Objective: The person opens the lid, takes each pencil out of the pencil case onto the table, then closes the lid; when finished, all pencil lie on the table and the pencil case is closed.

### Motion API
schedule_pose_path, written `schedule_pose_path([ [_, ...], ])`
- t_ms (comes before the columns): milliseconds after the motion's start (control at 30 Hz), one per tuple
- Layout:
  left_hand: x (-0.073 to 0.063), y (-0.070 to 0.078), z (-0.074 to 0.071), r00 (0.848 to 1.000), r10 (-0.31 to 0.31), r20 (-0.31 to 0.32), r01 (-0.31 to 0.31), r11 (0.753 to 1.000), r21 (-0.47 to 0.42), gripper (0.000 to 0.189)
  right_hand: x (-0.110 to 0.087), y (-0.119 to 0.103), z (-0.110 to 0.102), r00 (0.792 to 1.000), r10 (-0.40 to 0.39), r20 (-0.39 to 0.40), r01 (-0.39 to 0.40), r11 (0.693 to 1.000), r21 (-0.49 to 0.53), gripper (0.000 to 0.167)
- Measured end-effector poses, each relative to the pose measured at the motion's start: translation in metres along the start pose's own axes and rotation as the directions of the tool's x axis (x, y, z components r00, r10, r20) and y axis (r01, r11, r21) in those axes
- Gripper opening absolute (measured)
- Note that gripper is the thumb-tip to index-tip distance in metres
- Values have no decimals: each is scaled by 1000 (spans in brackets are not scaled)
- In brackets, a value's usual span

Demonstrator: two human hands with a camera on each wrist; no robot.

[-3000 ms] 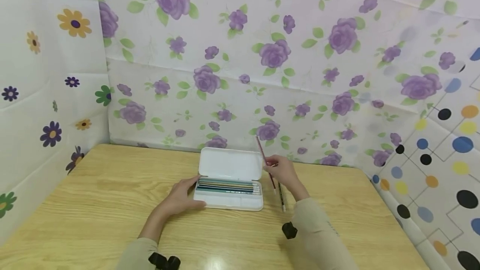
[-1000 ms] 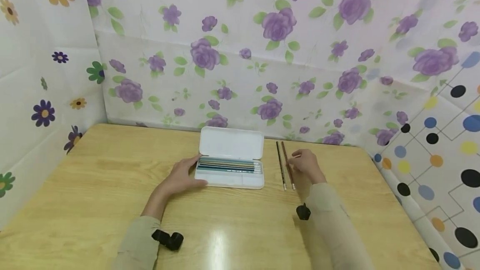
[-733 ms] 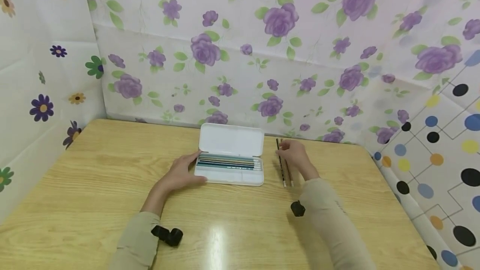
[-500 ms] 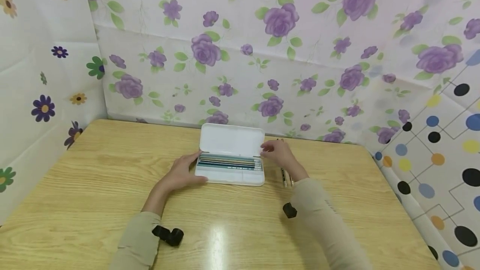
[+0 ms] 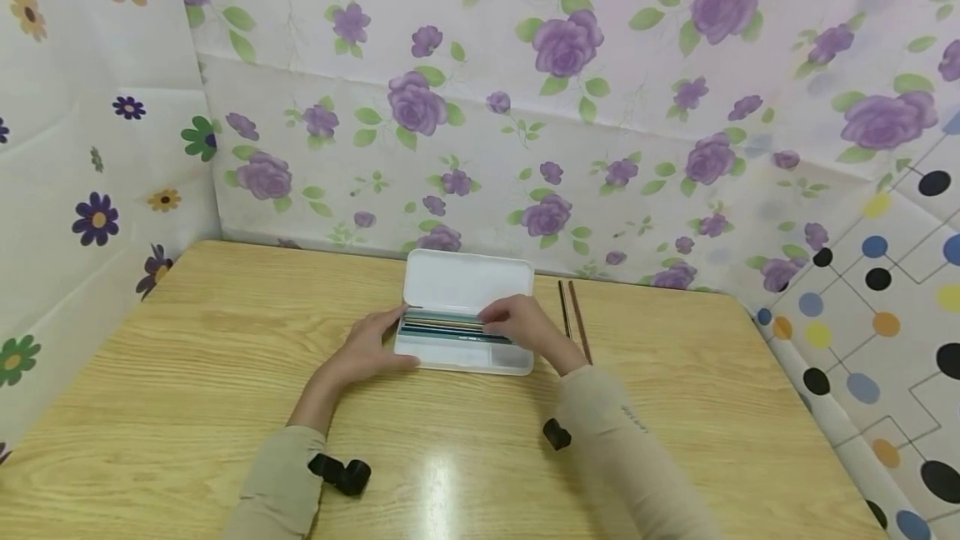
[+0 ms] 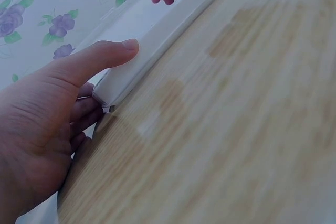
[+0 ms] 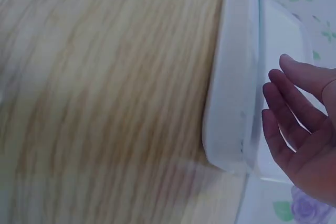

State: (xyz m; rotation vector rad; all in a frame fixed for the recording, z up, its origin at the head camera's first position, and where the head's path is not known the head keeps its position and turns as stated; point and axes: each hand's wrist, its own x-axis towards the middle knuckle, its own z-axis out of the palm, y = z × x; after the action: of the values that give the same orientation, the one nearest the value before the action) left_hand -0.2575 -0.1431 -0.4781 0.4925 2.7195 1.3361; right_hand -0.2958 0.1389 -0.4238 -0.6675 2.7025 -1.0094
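Note:
A white pencil case (image 5: 445, 351) lies open on the table with its lid (image 5: 442, 277) tilted back toward the wall. Several pencils (image 5: 438, 326), mostly green and dark, lie side by side in its rear compartment. At the case's left end my left hand (image 5: 362, 352) holds it, thumb (image 6: 113, 53) over the front rim and fingers around the end. My right hand (image 5: 525, 325) is over the right part of the pencils, covering their ends; in the right wrist view its fingers (image 7: 286, 103) are loosely bent and apart, with nothing visible between them.
Right of the case, a dark pencil (image 5: 564, 307) and a reddish-brown pencil (image 5: 580, 319) lie on the wooden table (image 5: 337, 457), partly hidden by the right forearm. A flower-patterned sheet (image 5: 480, 148) hangs behind the table. Black wrist cameras (image 5: 341, 473) sit on the sleeves.
My right hand laid the reddish-brown pencil beside the dark one, let go, and moved left over the pencils in the case. My left hand stayed at the case's left end.

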Motion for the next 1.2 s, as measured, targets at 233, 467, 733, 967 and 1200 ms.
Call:
schedule_pose_path([
  [233,2,1,0,1000,-8,10,8,1000,-2,97,3,-1,12,999,-25,48,24,1000,11,16],
  [467,2,2,0,1000,-9,13,9,1000,-2,97,4,-3,15,997,-16,76,17,1000,-16,18],
  [733,4,1,1,1000,-2,2,2,1000,9,98,5,-8,15,994,-26,103,34,997,-70,19],
  [967,1,0,1,1000,-25,4,25,1000,-7,96,6,-16,19,987,-110,118,137,955,-261,23],
  [1200,0,-2,2,1000,-10,-4,10,1000,6,97,6,-21,16,990,-139,15,138,961,-238,22],
])
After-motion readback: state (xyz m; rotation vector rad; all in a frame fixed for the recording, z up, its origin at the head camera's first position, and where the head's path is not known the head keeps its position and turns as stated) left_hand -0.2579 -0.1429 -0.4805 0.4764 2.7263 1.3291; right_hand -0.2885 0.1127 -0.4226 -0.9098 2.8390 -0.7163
